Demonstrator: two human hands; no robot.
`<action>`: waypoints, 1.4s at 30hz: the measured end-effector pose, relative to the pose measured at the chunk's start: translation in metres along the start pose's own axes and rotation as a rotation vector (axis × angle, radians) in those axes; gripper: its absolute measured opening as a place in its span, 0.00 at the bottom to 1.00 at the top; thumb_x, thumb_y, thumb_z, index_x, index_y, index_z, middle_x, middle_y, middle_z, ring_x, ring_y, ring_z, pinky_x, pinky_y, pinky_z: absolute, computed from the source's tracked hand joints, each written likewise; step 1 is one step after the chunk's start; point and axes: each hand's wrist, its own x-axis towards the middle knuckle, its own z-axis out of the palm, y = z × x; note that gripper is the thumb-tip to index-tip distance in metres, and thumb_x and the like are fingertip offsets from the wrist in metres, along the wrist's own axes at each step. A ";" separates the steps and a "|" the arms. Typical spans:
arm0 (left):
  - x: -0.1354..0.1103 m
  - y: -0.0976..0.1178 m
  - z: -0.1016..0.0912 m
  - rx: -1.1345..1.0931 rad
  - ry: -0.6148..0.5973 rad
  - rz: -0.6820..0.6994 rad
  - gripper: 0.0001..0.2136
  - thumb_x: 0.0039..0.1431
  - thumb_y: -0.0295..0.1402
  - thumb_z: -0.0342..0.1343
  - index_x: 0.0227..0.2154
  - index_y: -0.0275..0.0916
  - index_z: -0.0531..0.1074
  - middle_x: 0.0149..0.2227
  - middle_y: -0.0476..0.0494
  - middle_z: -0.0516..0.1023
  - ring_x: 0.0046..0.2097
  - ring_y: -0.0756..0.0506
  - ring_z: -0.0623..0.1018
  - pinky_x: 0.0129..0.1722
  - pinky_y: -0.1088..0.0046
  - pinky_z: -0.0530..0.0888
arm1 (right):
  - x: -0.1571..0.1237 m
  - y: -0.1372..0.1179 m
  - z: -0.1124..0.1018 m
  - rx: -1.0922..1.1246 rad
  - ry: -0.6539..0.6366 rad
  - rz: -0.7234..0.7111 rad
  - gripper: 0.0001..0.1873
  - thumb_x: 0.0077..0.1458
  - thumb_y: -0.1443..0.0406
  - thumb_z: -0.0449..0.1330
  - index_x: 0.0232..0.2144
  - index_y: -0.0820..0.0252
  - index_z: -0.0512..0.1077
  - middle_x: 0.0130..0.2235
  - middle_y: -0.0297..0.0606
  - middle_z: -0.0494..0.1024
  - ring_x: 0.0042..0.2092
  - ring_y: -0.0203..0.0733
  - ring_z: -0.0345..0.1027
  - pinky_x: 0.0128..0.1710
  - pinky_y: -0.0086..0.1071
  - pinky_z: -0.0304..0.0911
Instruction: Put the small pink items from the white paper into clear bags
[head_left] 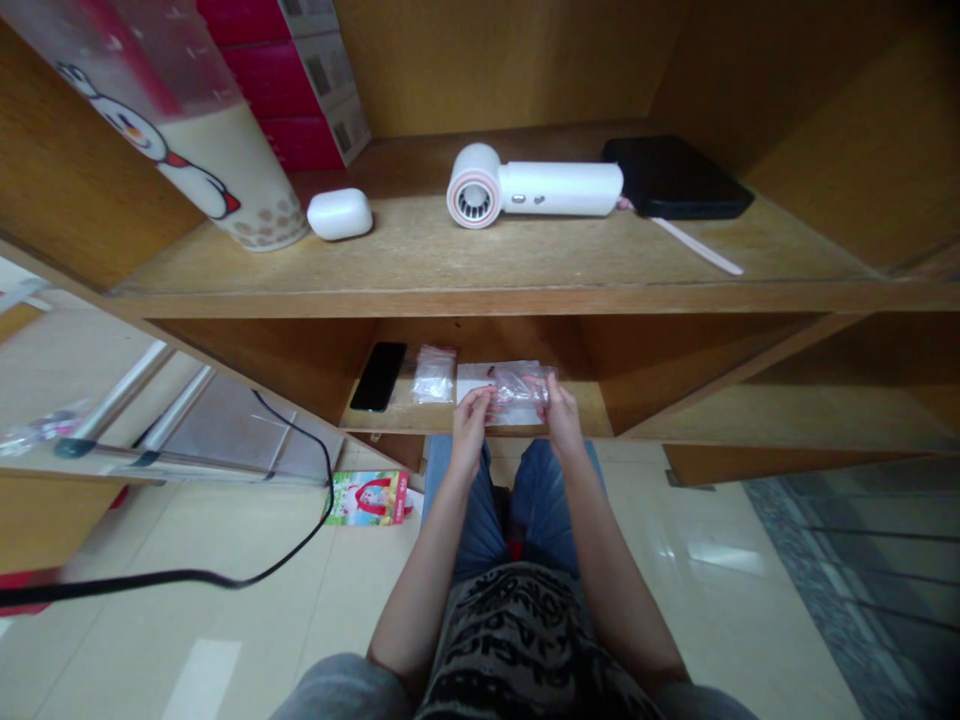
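Between my two hands, over the lower shelf, is a clear plastic bag point(519, 385). My left hand point(472, 415) has its fingers closed on the bag's left end. At the other end, my right hand point(561, 408) grips the bag's right edge. What lies inside the bag is too small to make out. Beneath it, a white sheet of paper point(471, 374) rests on the shelf. A stack of small clear bags point(434, 375) sits left of my left hand, and a black phone point(379, 377) lies beyond that stack.
The upper shelf point(420, 275) holds a bubble tea cup point(225, 150), a white earbud case point(340, 214), a white handheld fan point(555, 190), a black pouch point(675, 178) and magenta boxes point(292, 100). A black cable point(225, 580) hangs at left. A colourful booklet point(367, 498) lies on the floor.
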 end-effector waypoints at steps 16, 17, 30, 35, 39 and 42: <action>0.002 0.013 -0.011 0.292 0.031 0.252 0.09 0.54 0.36 0.53 0.36 0.37 0.71 0.27 0.48 0.73 0.28 0.52 0.71 0.30 0.78 0.67 | 0.002 0.007 0.019 0.325 -0.107 0.111 0.29 0.51 0.44 0.49 0.41 0.58 0.72 0.29 0.33 0.73 0.18 0.27 0.50 0.15 0.24 0.42; 0.002 0.013 -0.011 0.294 0.034 0.262 0.09 0.54 0.36 0.53 0.36 0.37 0.71 0.28 0.48 0.73 0.29 0.52 0.71 0.31 0.77 0.67 | 0.002 0.007 0.019 0.327 -0.115 0.110 0.29 0.51 0.44 0.49 0.41 0.57 0.72 0.29 0.33 0.73 0.18 0.27 0.50 0.15 0.24 0.42; -0.013 0.032 -0.003 0.494 -0.027 0.465 0.10 0.58 0.34 0.51 0.41 0.41 0.71 0.36 0.45 0.76 0.35 0.50 0.74 0.38 0.74 0.70 | 0.000 0.007 0.024 0.530 -0.168 0.264 0.22 0.55 0.47 0.47 0.41 0.53 0.68 0.26 0.29 0.70 0.19 0.28 0.57 0.12 0.22 0.48; -0.013 0.034 -0.003 0.536 -0.018 0.503 0.11 0.58 0.35 0.51 0.43 0.40 0.71 0.36 0.45 0.77 0.35 0.50 0.74 0.38 0.73 0.71 | 0.000 0.007 0.026 0.639 -0.170 0.320 0.19 0.57 0.50 0.47 0.40 0.53 0.69 0.26 0.29 0.71 0.19 0.28 0.60 0.12 0.21 0.49; -0.013 0.035 -0.003 0.588 -0.044 0.527 0.10 0.59 0.35 0.51 0.42 0.40 0.71 0.37 0.44 0.77 0.36 0.50 0.74 0.39 0.73 0.71 | -0.001 0.006 0.027 0.731 -0.190 0.355 0.17 0.58 0.52 0.47 0.40 0.55 0.69 0.23 0.28 0.69 0.19 0.27 0.60 0.12 0.19 0.47; -0.012 0.036 -0.002 0.627 -0.016 0.541 0.11 0.59 0.37 0.50 0.41 0.39 0.71 0.38 0.43 0.77 0.37 0.49 0.75 0.39 0.72 0.71 | -0.001 0.005 0.029 0.764 -0.221 0.365 0.17 0.59 0.53 0.47 0.41 0.55 0.68 0.21 0.26 0.66 0.18 0.28 0.59 0.11 0.19 0.47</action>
